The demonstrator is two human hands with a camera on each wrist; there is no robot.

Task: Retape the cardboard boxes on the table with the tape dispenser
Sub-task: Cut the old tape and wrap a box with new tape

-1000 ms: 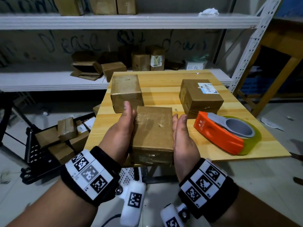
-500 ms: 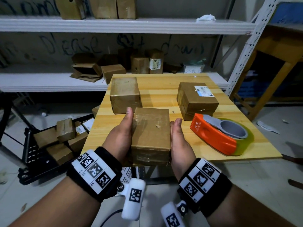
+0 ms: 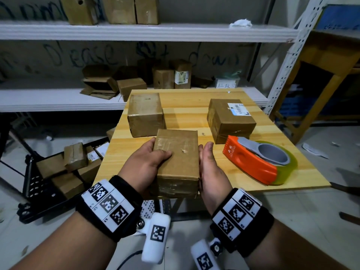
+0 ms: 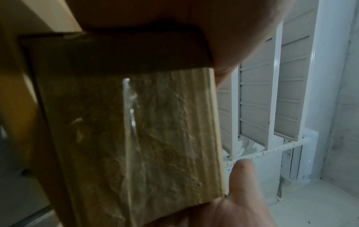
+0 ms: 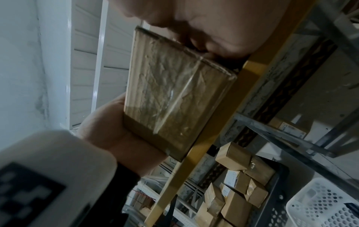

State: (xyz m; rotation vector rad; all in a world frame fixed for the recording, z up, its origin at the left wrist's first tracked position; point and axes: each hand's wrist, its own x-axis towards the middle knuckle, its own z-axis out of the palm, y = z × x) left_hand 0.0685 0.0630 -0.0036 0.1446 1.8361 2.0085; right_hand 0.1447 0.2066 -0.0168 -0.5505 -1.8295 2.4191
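Note:
A brown cardboard box point(image 3: 178, 158) with wrinkled clear tape lies at the near edge of the wooden table point(image 3: 194, 106), its near end past the edge. My left hand point(image 3: 148, 162) grips its left side, thumb curled over the top. My right hand point(image 3: 209, 166) presses flat against its right side, fingers straight. The wrist views show the box's taped end point(image 4: 145, 138) point(image 5: 170, 92) between both palms. An orange tape dispenser point(image 3: 253, 162) with a yellowish roll lies on the table to the right, untouched. Two more boxes point(image 3: 145, 115) point(image 3: 230, 119) stand farther back.
A black cart point(image 3: 39, 184) full of small boxes stands left of the table. White metal shelves point(image 3: 58, 100) with more boxes run behind it. A wooden frame point(image 3: 321, 65) stands at the right. A white perforated basket point(image 5: 326, 202) sits below.
My left thumb has moved from the box's side onto its top. The right hand stays flat at the right side. The box has barely moved.

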